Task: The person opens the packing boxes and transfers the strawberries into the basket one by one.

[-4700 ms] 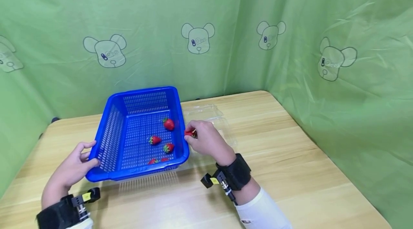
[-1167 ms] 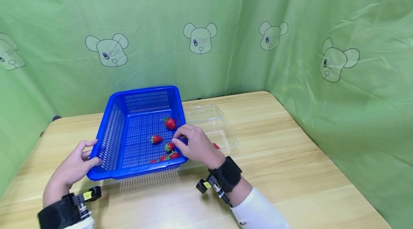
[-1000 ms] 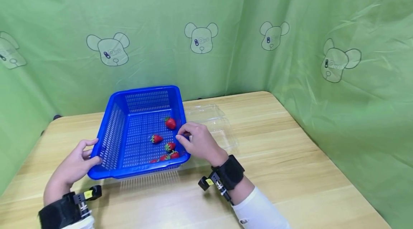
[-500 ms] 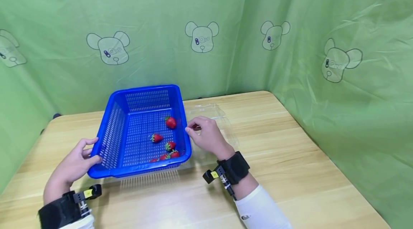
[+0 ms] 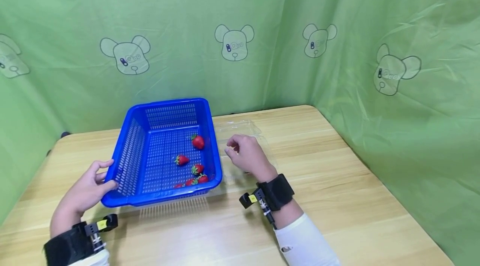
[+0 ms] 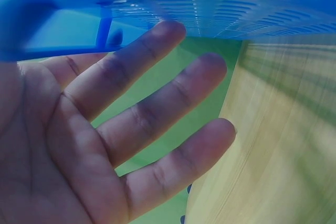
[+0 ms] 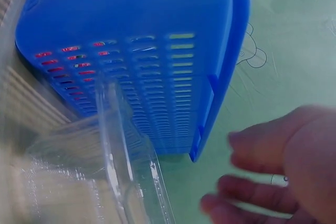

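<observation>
My left hand [image 5: 85, 189] grips the left rim of the blue plastic basket [image 5: 161, 196], which is tilted. The left wrist view has its other fingers [image 6: 178, 85] spread fairly straight beneath the basket. Several red strawberries [image 5: 182, 160] with green leaves lie inside, mostly toward the near right corner. My right hand [image 5: 249, 155] hovers just right of the basket, over a clear plastic clamshell box [image 5: 264, 145]. Its fingers [image 7: 262, 192] are loosely bent and apart from the thumb, with nothing between them in the right wrist view. The hand and wrist hide part of the box.
The basket and box share a light wooden table [image 5: 337, 182]. Green curtains [image 5: 180, 16] printed with bear heads close off the back and sides. Each wrist wears a black strap with a small camera [image 5: 275, 193].
The strawberry once in my right hand now lies in the basket's near right corner. That hand has since moved right, from above the basket to over the clear box. My left hand keeps its grip.
</observation>
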